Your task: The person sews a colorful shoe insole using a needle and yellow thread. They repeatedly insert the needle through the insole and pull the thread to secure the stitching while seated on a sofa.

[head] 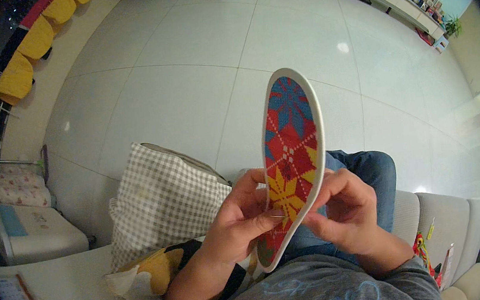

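Note:
An embroidered shoe insole (290,153) with a white edge is held up in front of me, its blue, red and yellow pattern facing the camera. My left hand (248,221) grips its left edge, thumb on the patterned face and fingers behind. A thin needle (278,216) shows near the tip of that thumb, over the yellow motif. At the insole's right edge is my right hand (346,209), with thumb and forefinger close together beside the rim. Whether those fingertips pinch the edge or a thread cannot be told. The right hand's other fingers are curled and partly hidden.
A gray-and-white checked cloth (169,194) lies to the left, beside a yellow, black and white fabric (156,272). The gray sofa (441,215) at right holds red and yellow threads (422,249). A white cabinet (72,283) stands at left. Tiled floor (180,99) lies ahead.

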The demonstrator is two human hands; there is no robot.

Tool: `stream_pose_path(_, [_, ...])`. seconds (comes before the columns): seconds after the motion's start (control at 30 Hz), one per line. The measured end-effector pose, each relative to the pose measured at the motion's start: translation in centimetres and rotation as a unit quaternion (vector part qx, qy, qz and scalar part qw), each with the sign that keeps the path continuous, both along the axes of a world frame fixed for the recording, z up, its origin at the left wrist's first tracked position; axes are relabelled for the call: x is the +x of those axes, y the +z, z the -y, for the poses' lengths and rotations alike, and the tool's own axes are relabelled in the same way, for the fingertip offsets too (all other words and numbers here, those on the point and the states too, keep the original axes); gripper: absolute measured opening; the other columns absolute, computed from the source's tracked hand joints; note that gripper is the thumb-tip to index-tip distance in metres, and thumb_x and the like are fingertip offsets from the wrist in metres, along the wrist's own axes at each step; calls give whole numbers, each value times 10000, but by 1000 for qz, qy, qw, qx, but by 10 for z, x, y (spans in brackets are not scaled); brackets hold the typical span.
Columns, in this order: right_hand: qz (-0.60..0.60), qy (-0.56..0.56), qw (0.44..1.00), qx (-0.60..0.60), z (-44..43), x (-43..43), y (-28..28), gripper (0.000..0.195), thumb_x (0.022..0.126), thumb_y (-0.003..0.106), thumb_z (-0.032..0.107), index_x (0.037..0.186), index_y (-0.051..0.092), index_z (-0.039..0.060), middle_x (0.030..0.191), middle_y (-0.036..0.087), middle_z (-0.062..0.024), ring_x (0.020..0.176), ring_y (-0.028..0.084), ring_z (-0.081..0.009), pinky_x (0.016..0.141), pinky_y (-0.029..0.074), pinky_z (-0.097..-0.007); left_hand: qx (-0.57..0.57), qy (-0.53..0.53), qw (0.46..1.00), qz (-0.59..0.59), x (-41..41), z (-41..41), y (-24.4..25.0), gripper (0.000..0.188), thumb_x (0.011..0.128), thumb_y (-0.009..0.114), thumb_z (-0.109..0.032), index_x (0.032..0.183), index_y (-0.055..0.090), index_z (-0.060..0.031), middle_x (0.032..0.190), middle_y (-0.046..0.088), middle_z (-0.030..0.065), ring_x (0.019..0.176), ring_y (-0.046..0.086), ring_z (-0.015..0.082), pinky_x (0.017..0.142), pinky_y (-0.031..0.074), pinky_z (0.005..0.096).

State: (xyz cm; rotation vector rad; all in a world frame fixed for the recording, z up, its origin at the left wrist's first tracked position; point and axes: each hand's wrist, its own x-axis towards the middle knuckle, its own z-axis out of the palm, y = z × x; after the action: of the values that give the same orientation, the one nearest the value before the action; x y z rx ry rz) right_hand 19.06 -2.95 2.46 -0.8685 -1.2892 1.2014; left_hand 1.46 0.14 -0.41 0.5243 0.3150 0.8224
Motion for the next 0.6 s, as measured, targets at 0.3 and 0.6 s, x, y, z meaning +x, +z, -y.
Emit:
stream_pose_path(0.3, [98, -40, 982, 157, 0, -15, 26, 257, 704, 707, -41, 813, 508, 79, 762, 606, -42, 709, 588, -187, 655, 453, -308, -108, -87, 983, 119, -2, 3, 12, 561, 834, 447, -151, 1328, 270, 46, 737, 424, 80, 421, 390, 118, 353, 354, 198])
stream_pose_path(0.6, [151, -42, 971, 181, 6, -15, 35, 266, 682, 733, -15, 789, 517, 99, 725, 618, -22, 669, 582, -193, 620, 447, -313, -87, -105, 971, 194, -1, 2, 9, 639, 886, 420, -379, 1323, 264, 60, 702, 404, 53, 416, 316, 69, 350, 297, 174])
